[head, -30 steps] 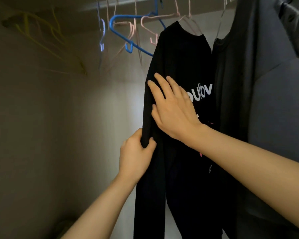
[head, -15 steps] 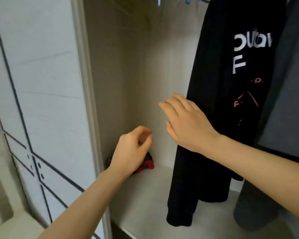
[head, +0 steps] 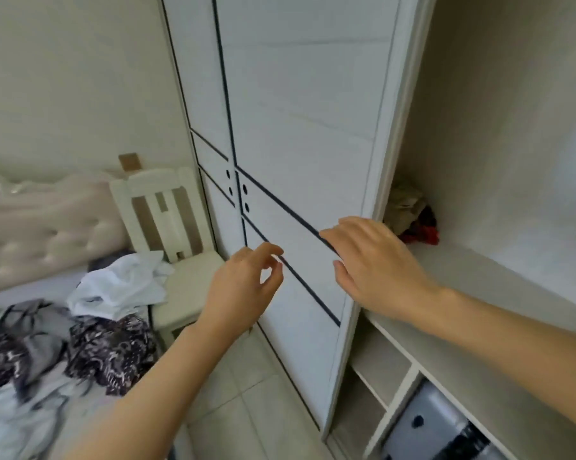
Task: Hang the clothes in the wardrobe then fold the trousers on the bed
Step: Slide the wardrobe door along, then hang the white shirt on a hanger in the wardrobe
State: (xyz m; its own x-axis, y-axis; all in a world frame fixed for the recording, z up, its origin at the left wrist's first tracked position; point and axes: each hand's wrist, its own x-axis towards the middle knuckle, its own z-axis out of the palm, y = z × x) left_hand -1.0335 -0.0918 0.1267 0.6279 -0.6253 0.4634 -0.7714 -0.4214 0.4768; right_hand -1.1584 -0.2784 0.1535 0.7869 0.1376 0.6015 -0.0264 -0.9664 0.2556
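Picking from the clothes (head: 107, 327) heaped on the bed (head: 31, 283) at the left, one garment is best lifted by its collar, while the left hand (head: 243, 287) and right hand (head: 376, 263) are held loose and empty.

Left of the left hand (head: 243, 287), crumpled cloth garments (head: 114, 327) lie by a tufted, faintly glossy headboard (head: 41, 227); behind both hands, the wardrobe door (head: 299, 127) looks smooth, matt white.

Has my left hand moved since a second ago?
Yes. The left hand has moved left: it was in front of the red bundle, and now it is left of it, before the wardrobe door.
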